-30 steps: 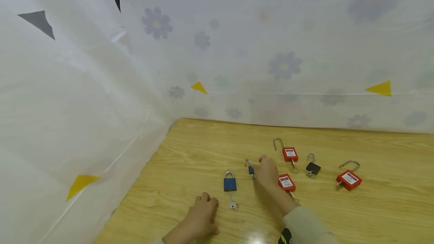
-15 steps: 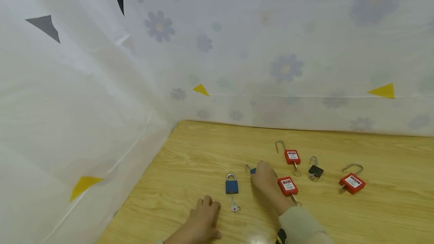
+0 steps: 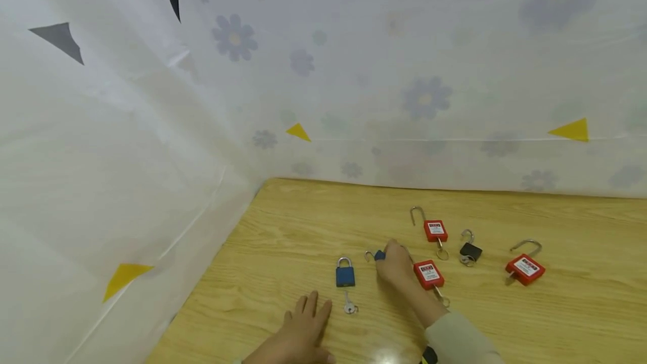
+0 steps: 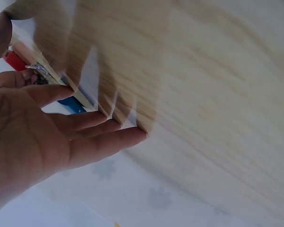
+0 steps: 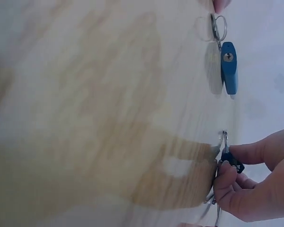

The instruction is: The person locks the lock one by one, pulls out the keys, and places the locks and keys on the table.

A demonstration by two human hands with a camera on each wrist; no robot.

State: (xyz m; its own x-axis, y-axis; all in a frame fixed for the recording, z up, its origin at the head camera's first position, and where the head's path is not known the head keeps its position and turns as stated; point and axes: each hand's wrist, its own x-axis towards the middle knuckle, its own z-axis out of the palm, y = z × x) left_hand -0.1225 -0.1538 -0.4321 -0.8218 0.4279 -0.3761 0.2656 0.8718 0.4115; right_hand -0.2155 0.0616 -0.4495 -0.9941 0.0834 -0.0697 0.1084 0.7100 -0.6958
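My right hand (image 3: 396,264) pinches a small dark blue padlock (image 3: 380,255) between thumb and fingers, low over the wooden table. Its thin shackle is unlatched and points left. The right wrist view shows the small padlock's body (image 5: 233,162) at the fingertips, partly hidden by them. My left hand (image 3: 300,330) lies on the table with its fingers spread and nothing in them. Just beyond it is a silver key (image 3: 349,306) with a ring, at the foot of a larger blue padlock (image 3: 345,276) whose shackle is closed.
Close by my right wrist lies a red padlock (image 3: 428,274). Another red one (image 3: 435,230) with its shackle swung out is behind it. Farther right are a small black padlock (image 3: 470,251) and a third red padlock (image 3: 525,269). A flowered white sheet (image 3: 424,97) hangs behind the table.
My right hand has taken hold of the small blue padlock and turned it, so its shackle leans more to the left. My left fingers have straightened and spread.
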